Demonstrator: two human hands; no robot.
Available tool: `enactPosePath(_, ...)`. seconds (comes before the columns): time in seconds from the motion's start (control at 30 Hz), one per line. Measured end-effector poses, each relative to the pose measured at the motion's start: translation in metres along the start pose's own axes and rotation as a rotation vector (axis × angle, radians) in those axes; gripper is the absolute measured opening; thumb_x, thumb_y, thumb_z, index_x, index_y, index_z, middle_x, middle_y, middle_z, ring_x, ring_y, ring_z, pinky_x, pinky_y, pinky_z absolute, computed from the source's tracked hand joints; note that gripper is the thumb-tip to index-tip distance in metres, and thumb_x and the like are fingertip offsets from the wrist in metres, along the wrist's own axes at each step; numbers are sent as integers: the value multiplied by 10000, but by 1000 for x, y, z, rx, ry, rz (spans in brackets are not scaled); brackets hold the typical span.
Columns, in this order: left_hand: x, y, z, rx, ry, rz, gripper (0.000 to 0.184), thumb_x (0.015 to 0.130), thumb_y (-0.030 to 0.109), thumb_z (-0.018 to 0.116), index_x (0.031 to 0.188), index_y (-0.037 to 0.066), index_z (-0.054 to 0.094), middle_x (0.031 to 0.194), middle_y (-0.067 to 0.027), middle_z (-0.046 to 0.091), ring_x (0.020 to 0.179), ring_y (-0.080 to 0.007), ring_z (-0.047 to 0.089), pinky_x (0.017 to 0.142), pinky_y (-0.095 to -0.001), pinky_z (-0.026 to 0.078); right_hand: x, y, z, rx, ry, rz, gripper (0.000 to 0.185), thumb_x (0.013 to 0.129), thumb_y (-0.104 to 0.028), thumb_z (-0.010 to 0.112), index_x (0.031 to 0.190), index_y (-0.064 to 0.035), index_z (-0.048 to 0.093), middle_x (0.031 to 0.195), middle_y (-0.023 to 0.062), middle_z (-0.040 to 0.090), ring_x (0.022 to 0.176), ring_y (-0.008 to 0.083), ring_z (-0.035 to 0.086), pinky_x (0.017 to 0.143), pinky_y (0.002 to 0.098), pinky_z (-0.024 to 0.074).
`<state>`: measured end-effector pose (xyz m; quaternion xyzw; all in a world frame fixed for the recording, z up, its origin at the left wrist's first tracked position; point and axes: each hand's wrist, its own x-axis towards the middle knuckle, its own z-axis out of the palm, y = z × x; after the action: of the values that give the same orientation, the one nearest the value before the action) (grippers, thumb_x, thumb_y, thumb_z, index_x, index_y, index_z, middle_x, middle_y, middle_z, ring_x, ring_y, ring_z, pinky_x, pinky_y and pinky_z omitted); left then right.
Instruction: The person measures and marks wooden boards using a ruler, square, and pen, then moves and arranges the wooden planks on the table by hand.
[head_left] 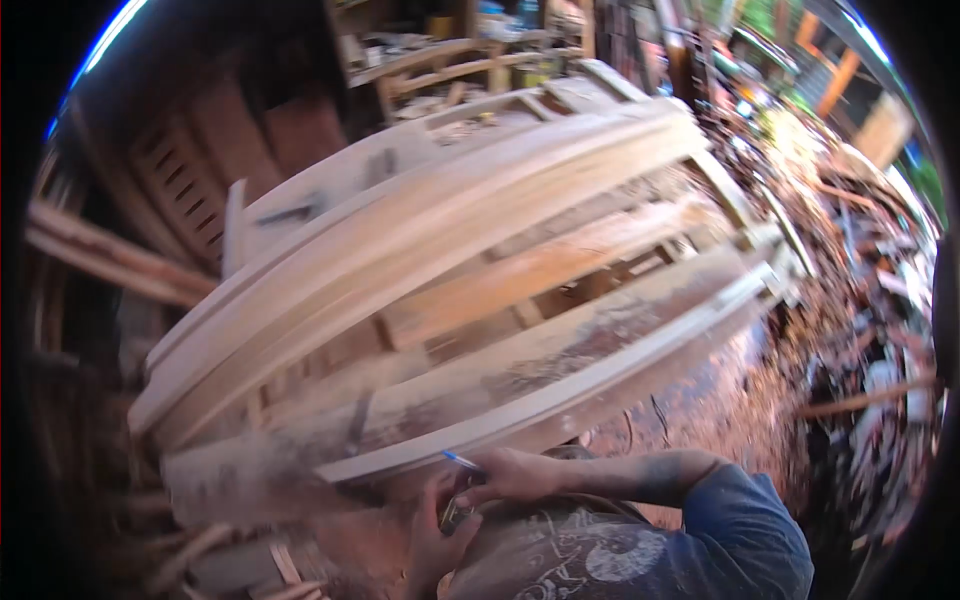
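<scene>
Close to my body, at the bottom of the view, both hands meet in front of my shirt. My right hand is closed on a pen whose blue end points up and left; its fingers also reach the object in my other hand. My left hand curls round a small dark and yellowish object, which looks like a tape measure, though blur hides its details. Just beyond my hands, a long pale wooden strip runs along the near edge of the workbench.
A large moulded wooden beam lies lengthwise across the bench. Behind it rests a dark tool, blurred. Shelves with clutter stand at the back. Wood shavings and scraps cover the ground at right; offcuts lie lower left.
</scene>
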<state>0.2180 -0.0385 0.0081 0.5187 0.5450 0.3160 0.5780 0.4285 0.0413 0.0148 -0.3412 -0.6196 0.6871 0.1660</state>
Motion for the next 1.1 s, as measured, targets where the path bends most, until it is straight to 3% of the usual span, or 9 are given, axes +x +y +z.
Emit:
enactPosePath(0.33, 37, 32, 20, 543, -373, 99, 614, 831, 265, 761, 1323, -11, 517, 1218, -218, 622, 1115, -335, 632, 984, -426, 489, -80, 39, -61, -31, 199, 150, 280, 859, -285, 733, 936, -17, 708, 817, 83, 676, 764, 146, 628, 706, 326, 501)
enactPosePath(0.43, 35, 14, -15, 670, -283, 47, 502, 795, 235, 781, 1206, -7, 625, 1135, -224, 662, 1066, -323, 657, 953, -407, 503, -154, 54, -134, 105, 484, 274, 312, 904, -317, 643, 1030, -38, 699, 911, 73, 670, 803, 156, 642, 711, 329, 527)
enactPosePath(0.57, 14, -12, -94, 895, -208, -6, 319, 881, 225, 670, 1132, 31, 707, 962, -183, 727, 950, -245, 689, 883, -357, 519, -292, 111, -262, 608, 1081, 124, 122, 987, -201, 615, 1031, -91, 641, 738, -49, 543, 513, 35, 418, 431, 201, 325)
enactPosePath(0.77, 16, -27, -219, 1055, 31, -267, 429, 794, 286, 745, 1116, 7, 699, 1060, -208, 700, 1011, -338, 668, 904, -429, 513, -417, 177, -414, 568, 1588, 144, 43, 908, -25, 663, 927, 14, 657, 722, 16, 605, 443, 54, 371, 379, 210, 268)
enactPosePath(0.87, 34, -12, -229, 1142, 79, -228, 426, 801, 307, 732, 1103, 8, 707, 1040, -198, 710, 991, -334, 674, 892, -432, 515, -417, 196, -439, 461, 1505, 278, 85, 883, -22, 657, 966, -31, 674, 834, 80, 688, 504, 132, 507, 426, 272, 380)
enactPosePath(0.97, 25, -20, -238, 1174, 53, -141, 426, 808, 329, 719, 1090, 9, 716, 1021, -188, 720, 972, -330, 680, 879, -435, 518, -460, 281, -479, -1338, 1048, 274, 342, 648, 73, 680, 963, -51, 736, 872, 85, 692, 911, 275, 672, 773, 374, 532)
enactPosePath(1.0, 22, -23, -239, 1187, 46, -97, 427, 810, 336, 714, 1085, 10, 719, 1014, -184, 723, 965, -329, 682, 875, -436, 518, -450, 249, -476, -1341, 910, 570, 412, 600, 85, 649, 976, -64, 726, 921, 128, 690, 964, 358, 653, 832, 414, 526)
enactPosePath(1.03, 17, -23, -237, 1203, 39, -91, 428, 812, 343, 710, 1081, 10, 722, 1008, -181, 727, 959, -327, 684, 871, -437, 519, -474, 295, -505, -1198, 939, 226, 409, 619, 73, 638, 996, -67, 713, 928, 135, 677, 957, 361, 648, 832, 413, 524)
enactPosePath(1.1, 27, -15, -238, 1141, -25, -234, 370, 843, 336, 695, 1083, 58, 741, 1037, -171, 730, 975, -320, 689, 871, -424, 522, -488, 314, -536, -878, 909, 329, 280, 740, -41, 631, 1014, -63, 683, 876, 80, 650, 815, 248, 612, 687, 355, 455)
